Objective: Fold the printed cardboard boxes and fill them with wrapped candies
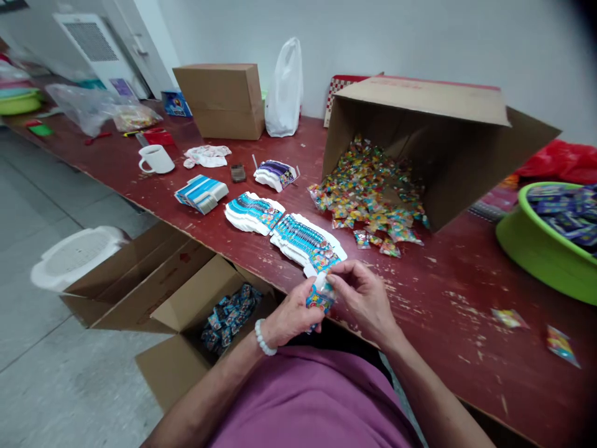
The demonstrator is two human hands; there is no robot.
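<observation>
Small box in my left hand, at the table's front edge, top end tipped away from me.

My left hand (295, 311) clamps the small box (318, 301) around its sides; its long axis runs up and slightly right, white top end toward the table (448, 336); my right hand (366, 295) has thumb and fingertips together at that end, though I cannot tell whether on flap or wrapper; big carton (422, 102) lies on its side, mouth toward me, candy packets (368, 186) spilling out; green basin (536, 249), far right, holds purple packets (566, 208); lower carton (186, 298), below the table edge, holds blue boxes (231, 317); fanned box stacks (303, 239) sit just beyond my hands; tabletop spreads widest to my right, two loose packets on it.
</observation>
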